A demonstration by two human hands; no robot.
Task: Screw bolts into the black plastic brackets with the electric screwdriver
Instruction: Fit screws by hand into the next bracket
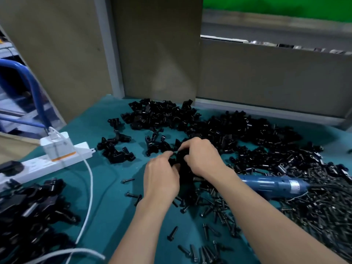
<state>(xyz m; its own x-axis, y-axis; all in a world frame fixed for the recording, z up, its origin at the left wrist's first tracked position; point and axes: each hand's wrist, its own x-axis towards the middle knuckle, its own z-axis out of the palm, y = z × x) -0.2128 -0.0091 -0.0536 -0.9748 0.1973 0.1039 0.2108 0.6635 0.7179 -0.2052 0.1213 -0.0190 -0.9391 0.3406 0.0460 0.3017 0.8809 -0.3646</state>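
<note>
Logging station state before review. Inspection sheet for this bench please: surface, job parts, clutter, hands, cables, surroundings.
Surface: teal mat, much of it covered with parts.
Job's things: brackets heaped at the back; bolts heaped at right, with strays towards the front; blue screwdriver lying at right, unheld, partly hidden by the right forearm.
Clutter: second heap of black parts at lower left.
Hands: left hand and right hand both grip one bracket between them.
Cables: white cable runs from a charger in the power strip towards the front edge.
Surroundings: beige panels behind; blue tube frame at left; green wall at top right.
</note>
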